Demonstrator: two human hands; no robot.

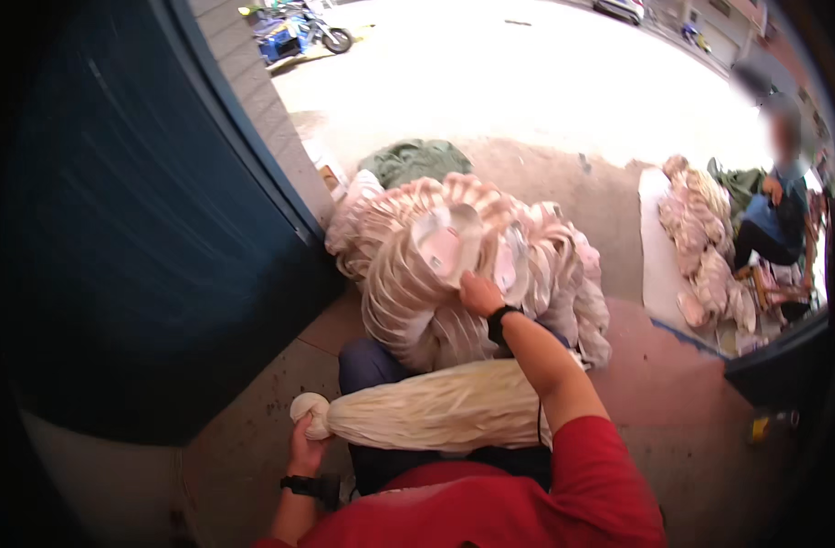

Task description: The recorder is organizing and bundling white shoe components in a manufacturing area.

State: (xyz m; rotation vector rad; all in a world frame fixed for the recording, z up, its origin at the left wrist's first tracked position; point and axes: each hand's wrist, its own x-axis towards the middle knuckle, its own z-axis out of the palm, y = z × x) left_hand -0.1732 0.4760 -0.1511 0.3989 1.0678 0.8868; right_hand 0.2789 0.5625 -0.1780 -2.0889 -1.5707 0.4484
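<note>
Across my lap lies a long bundle of pale cream strands (435, 406), gathered at its left end into a round knob (309, 411). My left hand (306, 449) is closed around the underside of that knob. In front of my knees rises a heap of nested, pale beige-pink items that look like woven hats (394, 297). The nearest, a hat-like piece (443, 245), has its pinkish inside facing up. My right hand (481, 294) reaches over the bundle and pinches this piece's near edge. The fingertips are partly hidden by the hand.
A dark blue door (152, 210) stands at my left. Behind the heap sits a green sack (417, 162). To the right, a seated person (771, 215) is beside another pale heap (700, 242) on a light sheet. A yellow object (761, 429) lies at the lower right. A blue motorcycle (294, 32) is outside.
</note>
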